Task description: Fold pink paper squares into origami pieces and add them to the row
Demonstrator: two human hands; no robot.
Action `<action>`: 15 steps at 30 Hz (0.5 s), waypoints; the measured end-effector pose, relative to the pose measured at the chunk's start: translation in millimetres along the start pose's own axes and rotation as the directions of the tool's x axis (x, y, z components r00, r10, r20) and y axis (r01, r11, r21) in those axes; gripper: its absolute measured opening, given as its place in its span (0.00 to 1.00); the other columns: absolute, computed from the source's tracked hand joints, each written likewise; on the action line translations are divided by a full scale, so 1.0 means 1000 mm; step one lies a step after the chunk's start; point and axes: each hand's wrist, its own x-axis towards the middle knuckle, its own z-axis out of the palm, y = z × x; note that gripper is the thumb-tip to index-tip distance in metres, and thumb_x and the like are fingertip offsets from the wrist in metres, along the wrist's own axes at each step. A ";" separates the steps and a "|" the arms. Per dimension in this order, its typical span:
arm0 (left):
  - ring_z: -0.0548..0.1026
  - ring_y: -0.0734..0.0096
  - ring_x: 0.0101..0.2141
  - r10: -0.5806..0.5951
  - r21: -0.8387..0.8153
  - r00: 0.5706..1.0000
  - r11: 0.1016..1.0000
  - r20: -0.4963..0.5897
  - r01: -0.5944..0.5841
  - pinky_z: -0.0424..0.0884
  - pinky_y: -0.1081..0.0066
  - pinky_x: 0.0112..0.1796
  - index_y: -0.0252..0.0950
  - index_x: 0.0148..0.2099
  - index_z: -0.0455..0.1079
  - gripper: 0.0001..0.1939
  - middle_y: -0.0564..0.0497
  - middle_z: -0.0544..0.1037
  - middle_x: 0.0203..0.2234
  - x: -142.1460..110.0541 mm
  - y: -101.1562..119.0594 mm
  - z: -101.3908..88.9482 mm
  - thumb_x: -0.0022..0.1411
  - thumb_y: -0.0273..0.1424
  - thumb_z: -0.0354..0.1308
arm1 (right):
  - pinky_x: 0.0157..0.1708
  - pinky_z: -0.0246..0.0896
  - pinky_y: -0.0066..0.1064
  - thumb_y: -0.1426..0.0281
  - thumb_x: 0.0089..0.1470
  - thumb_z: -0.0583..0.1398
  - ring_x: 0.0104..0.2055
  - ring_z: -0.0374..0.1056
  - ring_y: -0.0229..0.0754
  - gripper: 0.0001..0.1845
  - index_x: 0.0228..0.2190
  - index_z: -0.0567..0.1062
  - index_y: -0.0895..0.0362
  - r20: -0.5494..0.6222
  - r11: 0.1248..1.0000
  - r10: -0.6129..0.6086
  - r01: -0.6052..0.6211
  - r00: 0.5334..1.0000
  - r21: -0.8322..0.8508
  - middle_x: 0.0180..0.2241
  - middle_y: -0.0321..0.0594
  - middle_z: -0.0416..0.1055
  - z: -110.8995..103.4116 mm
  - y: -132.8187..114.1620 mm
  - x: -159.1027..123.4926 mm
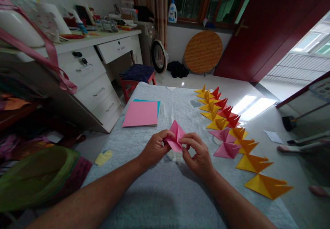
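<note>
A person is working a pink paper over the middle of a cloth-covered desk, holding it just above the fabric between two bare hands. The left hand is clamping one side between thumb and curled fingers, while the right hand is touching the opposite edge with its fingertips; whether these are fully pinching the paper is impossible to tell. The step in hand is apparently mid-fold shaping, the paper already showing a small pointed form with facets spreading around a central crease. The next move is seemingly calling for a firm left hold and a light, exact touch from the right, since thin paper is liable to wrinkling when pressed off its crease.

Beyond the left hand, a stack of square sheets is lying flat, its smooth pink top covering a blue sheet that is peeking out behind. To the right, folded pieces are standing in close ranks: yellow pieces and red pieces toward the far end, two pink pieces nearer, and orange-yellow pieces running toward the near corner, all showing sharp points and crisp planes. Underneath, the pale cloth is wrinkling softly, a yellow heart print showing at left.
</note>
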 end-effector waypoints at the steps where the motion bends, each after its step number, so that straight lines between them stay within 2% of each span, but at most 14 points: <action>1: 0.70 0.72 0.31 -0.010 -0.008 1.000 1.000 0.000 0.010 0.65 0.74 0.36 0.35 0.36 0.71 0.03 0.54 0.74 0.29 0.000 0.001 0.000 0.58 0.28 0.61 | 0.31 0.67 0.30 0.80 0.51 0.57 0.37 0.69 0.41 0.17 0.41 0.77 0.53 0.007 1.000 -0.001 0.002 1.000 -0.011 0.38 0.42 0.71 0.000 0.000 0.000; 8: 0.69 0.73 0.32 -0.034 -0.023 0.999 0.999 0.007 0.034 0.64 0.75 0.36 0.37 0.41 0.68 0.06 0.56 0.71 0.30 -0.003 0.001 0.002 0.60 0.30 0.61 | 0.36 0.69 0.34 0.79 0.53 0.58 0.40 0.69 0.43 0.18 0.43 0.77 0.52 0.020 0.997 0.009 -0.008 1.000 -0.072 0.39 0.42 0.69 0.004 0.006 -0.004; 15: 0.71 0.72 0.33 0.000 0.008 0.999 1.000 0.040 0.000 0.66 0.73 0.38 0.36 0.40 0.71 0.05 0.53 0.74 0.31 -0.002 0.005 0.002 0.64 0.32 0.59 | 0.33 0.68 0.32 0.78 0.55 0.57 0.38 0.68 0.41 0.17 0.45 0.76 0.52 0.044 0.997 0.017 -0.013 0.999 -0.077 0.38 0.42 0.69 0.003 0.009 -0.004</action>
